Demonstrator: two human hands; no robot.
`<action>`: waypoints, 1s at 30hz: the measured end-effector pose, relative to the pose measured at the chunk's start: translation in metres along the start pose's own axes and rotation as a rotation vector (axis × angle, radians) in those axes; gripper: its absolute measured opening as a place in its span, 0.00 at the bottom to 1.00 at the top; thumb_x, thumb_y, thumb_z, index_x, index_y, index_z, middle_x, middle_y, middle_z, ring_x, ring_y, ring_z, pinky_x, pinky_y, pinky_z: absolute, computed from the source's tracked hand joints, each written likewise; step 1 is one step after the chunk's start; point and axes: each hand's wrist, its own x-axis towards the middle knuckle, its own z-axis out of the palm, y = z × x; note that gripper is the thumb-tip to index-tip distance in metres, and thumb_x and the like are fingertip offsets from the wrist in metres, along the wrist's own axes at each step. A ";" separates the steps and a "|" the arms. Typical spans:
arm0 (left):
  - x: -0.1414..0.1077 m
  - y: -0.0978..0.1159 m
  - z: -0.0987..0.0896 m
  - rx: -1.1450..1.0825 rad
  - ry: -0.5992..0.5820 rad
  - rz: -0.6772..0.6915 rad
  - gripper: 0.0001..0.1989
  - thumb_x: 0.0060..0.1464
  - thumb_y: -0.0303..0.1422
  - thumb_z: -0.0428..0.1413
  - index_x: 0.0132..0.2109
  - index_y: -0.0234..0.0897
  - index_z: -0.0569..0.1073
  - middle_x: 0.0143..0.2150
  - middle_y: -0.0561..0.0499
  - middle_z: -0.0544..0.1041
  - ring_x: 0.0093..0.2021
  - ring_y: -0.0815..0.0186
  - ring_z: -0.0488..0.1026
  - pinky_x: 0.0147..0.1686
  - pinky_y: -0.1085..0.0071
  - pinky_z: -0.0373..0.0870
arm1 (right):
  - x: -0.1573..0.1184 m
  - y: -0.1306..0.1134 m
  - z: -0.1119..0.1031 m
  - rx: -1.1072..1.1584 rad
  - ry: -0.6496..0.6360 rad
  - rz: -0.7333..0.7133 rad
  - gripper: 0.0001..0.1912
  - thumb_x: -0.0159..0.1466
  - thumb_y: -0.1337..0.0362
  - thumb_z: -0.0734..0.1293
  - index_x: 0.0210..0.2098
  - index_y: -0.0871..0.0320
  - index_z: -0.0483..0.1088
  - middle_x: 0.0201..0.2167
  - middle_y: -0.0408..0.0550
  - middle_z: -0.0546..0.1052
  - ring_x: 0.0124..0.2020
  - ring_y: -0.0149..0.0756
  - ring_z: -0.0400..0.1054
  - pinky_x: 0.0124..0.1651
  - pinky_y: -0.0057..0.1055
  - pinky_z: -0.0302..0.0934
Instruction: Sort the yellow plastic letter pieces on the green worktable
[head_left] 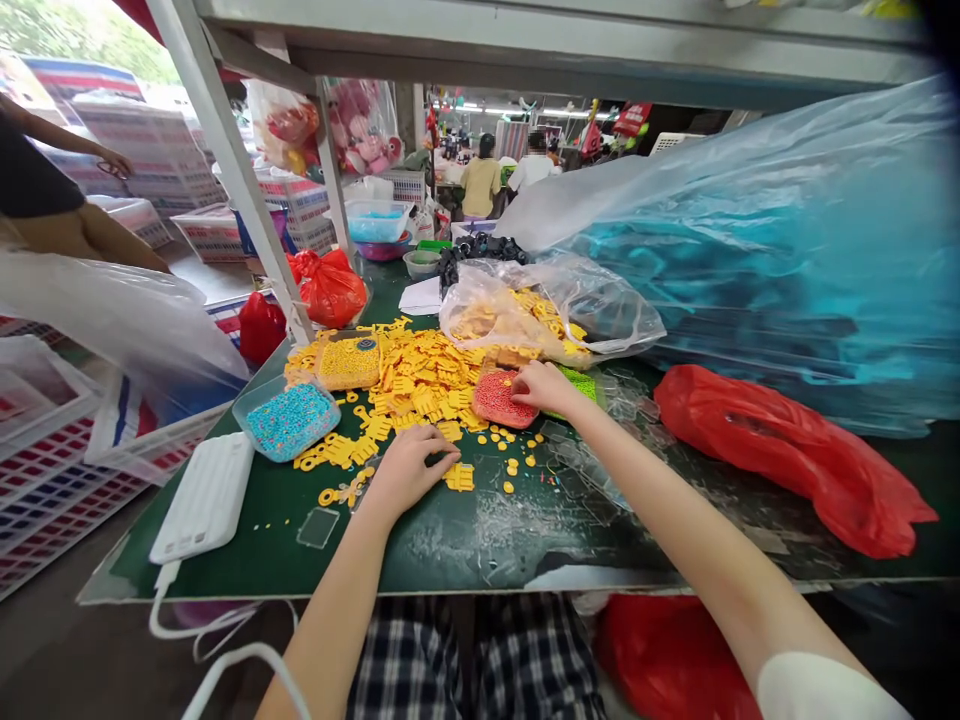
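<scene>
My left hand (411,465) rests low over the table, its curled thumb and fingers closed at the edge of a small flat yellow plastic piece (460,478). My right hand (546,390) reaches forward into a clear tub of red beads (495,398). Its fingertips are pinched together at the beads; whatever they hold is too small to make out. Partly behind that wrist sits a tub of green beads (583,384). A heap of yellow plastic pieces (427,370) spreads between and beyond my hands. Small round yellow pieces (512,467) lie scattered nearer me.
Left stand a tub of blue beads (292,420), a tub of yellow beads (349,362) and a white power bank (206,495) with its cable. Clear plastic pieces (592,470), a red bag (787,450) and a large blue-filled bag (750,270) occupy the right. A shelf post (232,170) rises left.
</scene>
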 end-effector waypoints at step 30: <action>0.002 0.013 0.004 0.121 -0.070 -0.004 0.08 0.61 0.35 0.55 0.43 0.42 0.80 0.41 0.49 0.77 0.46 0.59 0.70 0.47 0.62 0.64 | -0.086 -0.081 0.045 0.422 0.327 -0.223 0.09 0.68 0.59 0.63 0.35 0.54 0.73 0.34 0.46 0.78 0.39 0.39 0.69 0.40 0.34 0.56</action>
